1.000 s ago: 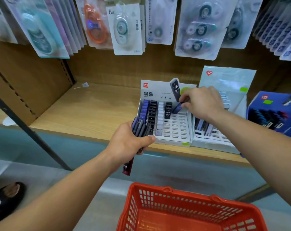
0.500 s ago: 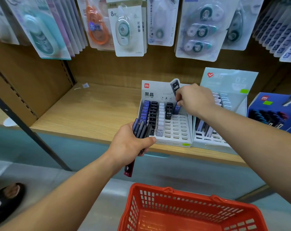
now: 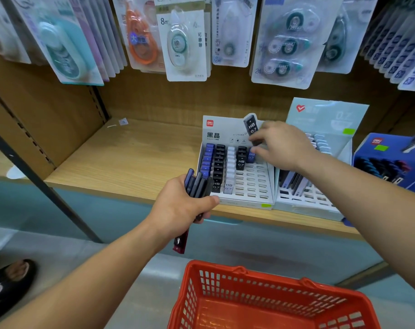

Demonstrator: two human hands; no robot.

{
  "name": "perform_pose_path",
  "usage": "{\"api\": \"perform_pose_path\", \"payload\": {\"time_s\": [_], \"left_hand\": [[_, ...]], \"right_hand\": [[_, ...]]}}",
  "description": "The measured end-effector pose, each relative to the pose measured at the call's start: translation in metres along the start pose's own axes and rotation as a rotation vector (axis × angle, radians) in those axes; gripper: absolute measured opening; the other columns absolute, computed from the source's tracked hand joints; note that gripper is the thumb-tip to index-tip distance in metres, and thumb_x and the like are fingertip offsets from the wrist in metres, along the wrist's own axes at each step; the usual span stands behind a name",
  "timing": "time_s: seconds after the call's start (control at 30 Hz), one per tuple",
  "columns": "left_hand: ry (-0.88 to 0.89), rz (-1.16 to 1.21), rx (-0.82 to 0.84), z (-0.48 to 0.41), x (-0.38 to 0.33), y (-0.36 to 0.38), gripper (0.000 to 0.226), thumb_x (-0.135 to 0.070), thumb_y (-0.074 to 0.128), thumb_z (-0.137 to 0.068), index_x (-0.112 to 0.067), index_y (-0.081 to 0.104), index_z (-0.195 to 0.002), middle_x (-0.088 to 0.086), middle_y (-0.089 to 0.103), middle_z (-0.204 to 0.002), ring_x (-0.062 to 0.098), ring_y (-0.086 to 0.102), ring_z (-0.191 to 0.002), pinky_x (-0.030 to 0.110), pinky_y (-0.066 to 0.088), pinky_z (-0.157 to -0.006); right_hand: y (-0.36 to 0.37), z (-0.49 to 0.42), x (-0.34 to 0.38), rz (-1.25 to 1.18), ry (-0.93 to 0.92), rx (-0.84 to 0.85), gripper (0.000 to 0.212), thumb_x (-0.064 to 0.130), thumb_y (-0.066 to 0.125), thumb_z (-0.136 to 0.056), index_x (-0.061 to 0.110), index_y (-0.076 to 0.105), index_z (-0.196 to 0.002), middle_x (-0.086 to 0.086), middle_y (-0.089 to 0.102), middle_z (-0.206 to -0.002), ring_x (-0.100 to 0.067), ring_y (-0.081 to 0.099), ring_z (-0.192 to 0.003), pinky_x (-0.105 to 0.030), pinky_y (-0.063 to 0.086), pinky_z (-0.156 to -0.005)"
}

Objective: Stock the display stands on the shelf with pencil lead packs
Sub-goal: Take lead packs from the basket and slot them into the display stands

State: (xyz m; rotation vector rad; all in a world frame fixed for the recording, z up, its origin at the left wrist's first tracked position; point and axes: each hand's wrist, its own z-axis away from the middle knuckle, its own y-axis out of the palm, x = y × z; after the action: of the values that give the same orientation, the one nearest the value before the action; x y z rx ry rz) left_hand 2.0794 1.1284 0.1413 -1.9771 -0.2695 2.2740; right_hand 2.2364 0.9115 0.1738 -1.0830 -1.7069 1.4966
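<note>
While L fingers (image 3: pixel 207 200) grip packs (image 3: pixel 197 184), R fingers (image 3: pixel 264 131) at stand (image 3: pixel 249 201), grip unclear; basket (image 3: pixel 272 277) below.

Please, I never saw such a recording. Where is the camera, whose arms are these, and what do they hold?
There is no machine: the arms belong to a person, and the only camera sits on that person's head, looking forward and down. The left hand grips a bundle of pencil lead packs. The right hand reaches into a white display stand on the wooden shelf; its fingertips are at a blue pack standing in a slot, but whether they pinch it I cannot tell. A second stand and a blue box stand to its right. Correction tapes hang above; a red basket is below.
</note>
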Motion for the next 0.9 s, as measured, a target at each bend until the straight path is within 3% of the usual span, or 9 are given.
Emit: {"api": "perform_pose_path", "payload": {"time_s": [0.1,0.2,0.33,0.43,0.6,0.67,0.77,0.9], "left_hand": [[0.018,0.047,0.007,0.001,-0.007,0.005,0.015,-0.007,0.079,-0.085,-0.009,0.064,-0.088,-0.002,0.063,-0.058,0.018,0.061,-0.057,0.025,0.052,-0.054],[0.022,0.112,0.046,0.003,-0.014,0.015,0.016,-0.006,0.079,-0.084,-0.007,0.068,-0.096,-0.004,0.067,-0.065,0.018,0.065,-0.059,0.025,0.053,-0.056],[0.05,0.103,0.141,0.008,-0.019,0.027,0.018,-0.01,0.08,-0.084,-0.012,0.073,-0.1,0.003,0.074,-0.079,0.017,0.067,-0.065,0.025,0.053,-0.059],[0.051,0.066,0.201,0.012,-0.022,0.034,0.024,-0.015,0.08,-0.084,-0.011,0.071,-0.106,0.004,0.075,-0.085,0.017,0.069,-0.067,0.027,0.052,-0.06],[0.069,0.025,0.127,0.014,-0.029,0.034,0.018,-0.011,0.081,-0.082,-0.012,0.066,-0.092,-0.005,0.066,-0.064,0.013,0.062,-0.055,0.023,0.051,-0.053],[0.099,0.024,0.07,0.011,-0.032,0.029,0.017,-0.008,0.079,-0.084,-0.011,0.063,-0.089,-0.005,0.061,-0.057,0.011,0.056,-0.049,0.021,0.048,-0.049],[0.14,0.004,0.04,0.009,-0.034,0.027,0.018,-0.006,0.077,-0.086,-0.011,0.06,-0.081,-0.001,0.057,-0.052,0.01,0.051,-0.044,0.018,0.043,-0.045],[0.127,-0.019,0.08,0.009,-0.029,0.028,0.016,-0.007,0.076,-0.087,-0.012,0.061,-0.082,0.0,0.056,-0.053,0.011,0.05,-0.047,0.021,0.044,-0.047]], "right_hand": [[-0.018,0.03,0.024,-0.418,0.038,-0.106,0.024,0.037,0.064,-0.096,0.03,0.071,-0.117,0.017,0.064,-0.1,-0.003,0.059,-0.094,-0.025,0.049,-0.08],[-0.024,0.075,0.053,-0.943,0.054,0.024,0.02,0.025,0.062,-0.098,0.029,0.071,-0.115,0.018,0.07,-0.095,0.004,0.065,-0.083,-0.012,0.047,-0.072],[-0.013,0.105,0.067,-1.221,0.115,0.108,0.02,0.016,0.06,-0.099,0.019,0.067,-0.117,0.002,0.068,-0.089,-0.01,0.068,-0.075,-0.026,0.055,-0.068],[-0.012,0.107,0.06,-1.318,0.176,0.123,0.006,0.01,0.063,-0.097,0.013,0.064,-0.102,0.001,0.063,-0.081,-0.008,0.065,-0.068,-0.03,0.055,-0.066],[-0.017,0.113,0.041,-1.653,0.295,0.028,0.011,-0.001,0.062,-0.094,0.009,0.06,-0.091,-0.005,0.067,-0.074,-0.019,0.066,-0.065,-0.031,0.054,-0.066],[-0.017,0.12,0.034,-1.638,0.254,0.027,0.016,-0.004,0.062,-0.094,0.011,0.061,-0.099,-0.007,0.067,-0.074,-0.021,0.067,-0.068,-0.033,0.055,-0.068],[-0.015,0.126,0.035,-1.396,0.121,0.094,0.03,-0.005,0.062,-0.093,0.019,0.067,-0.109,-0.002,0.066,-0.072,-0.023,0.069,-0.072,-0.035,0.056,-0.069],[-0.013,0.123,0.044,-1.319,0.099,0.134,0.006,0.006,0.067,-0.094,0.011,0.065,-0.098,-0.006,0.071,-0.069,-0.021,0.068,-0.069,-0.036,0.055,-0.069]]}}
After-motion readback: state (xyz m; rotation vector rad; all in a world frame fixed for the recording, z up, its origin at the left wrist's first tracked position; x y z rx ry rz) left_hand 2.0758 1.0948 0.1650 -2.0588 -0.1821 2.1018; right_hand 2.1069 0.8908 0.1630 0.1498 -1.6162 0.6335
